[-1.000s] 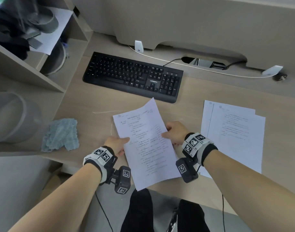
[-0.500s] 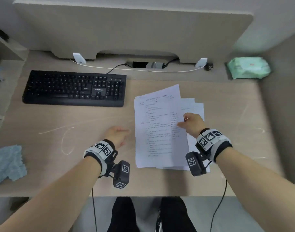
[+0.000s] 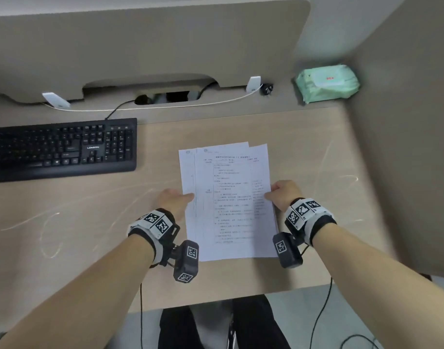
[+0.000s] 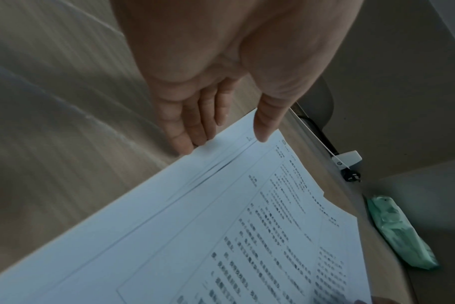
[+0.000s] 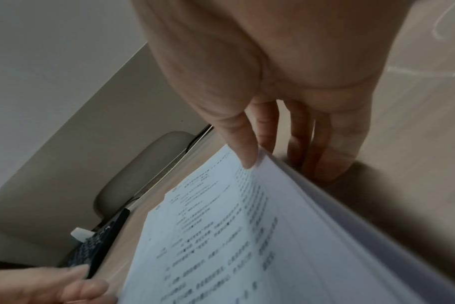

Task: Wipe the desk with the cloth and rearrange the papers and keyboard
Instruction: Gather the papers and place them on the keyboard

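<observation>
A stack of printed white papers point(image 3: 228, 200) lies on the desk, right of centre, its sheets slightly fanned at the top. My left hand point(image 3: 188, 196) holds the stack's left edge. In the left wrist view the thumb point(image 4: 262, 131) lies on top and the fingers point(image 4: 187, 142) meet the edge from below. My right hand point(image 3: 268, 195) pinches the right edge. There the thumb point(image 5: 244, 156) presses on top, the fingers are beneath, and that edge is lifted off the desk. The black keyboard point(image 3: 62, 149) sits at the back left. The cloth is out of view.
A green pack of wipes point(image 3: 326, 84) lies in the back right corner by the side panel. A white cable point(image 3: 152, 105) and two white clips run along the back, near a cable slot. The desk's front edge point(image 3: 215, 298) is just below my wrists.
The loose sheet was laid on the right-hand stack. My left hand moved from the bare desk to the stack's left edge, and my right hand shifted to its right edge. The cloth left the view.
</observation>
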Tool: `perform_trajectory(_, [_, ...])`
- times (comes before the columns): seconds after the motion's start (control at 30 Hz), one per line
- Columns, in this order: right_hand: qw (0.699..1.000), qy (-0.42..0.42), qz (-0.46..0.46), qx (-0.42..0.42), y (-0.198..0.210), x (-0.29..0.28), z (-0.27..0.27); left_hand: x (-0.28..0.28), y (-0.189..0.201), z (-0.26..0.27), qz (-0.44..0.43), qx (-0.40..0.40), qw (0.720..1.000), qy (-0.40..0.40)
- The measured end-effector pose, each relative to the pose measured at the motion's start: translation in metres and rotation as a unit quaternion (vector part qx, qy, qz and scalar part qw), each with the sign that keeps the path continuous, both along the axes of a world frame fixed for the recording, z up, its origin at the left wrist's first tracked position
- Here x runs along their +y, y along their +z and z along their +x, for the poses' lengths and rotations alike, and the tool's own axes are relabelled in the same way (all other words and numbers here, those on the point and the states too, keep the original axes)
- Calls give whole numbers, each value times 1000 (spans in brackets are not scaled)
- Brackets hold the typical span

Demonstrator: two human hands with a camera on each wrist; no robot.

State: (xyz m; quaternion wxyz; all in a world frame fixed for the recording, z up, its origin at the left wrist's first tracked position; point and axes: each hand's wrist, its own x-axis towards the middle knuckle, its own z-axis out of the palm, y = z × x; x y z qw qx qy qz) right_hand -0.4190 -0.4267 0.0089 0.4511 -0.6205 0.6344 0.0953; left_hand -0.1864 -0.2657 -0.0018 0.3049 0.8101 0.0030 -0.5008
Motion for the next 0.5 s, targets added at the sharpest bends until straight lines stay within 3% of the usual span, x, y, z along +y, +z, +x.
perform_trajectory(0.3, [993, -76, 76, -52, -6, 4, 11, -17, 9, -19, -12, 52, 998, 36])
perform_trajectory(0.5, [993, 18, 105, -49, 2, 16, 17, -9, 4, -26, -10, 45, 997, -69])
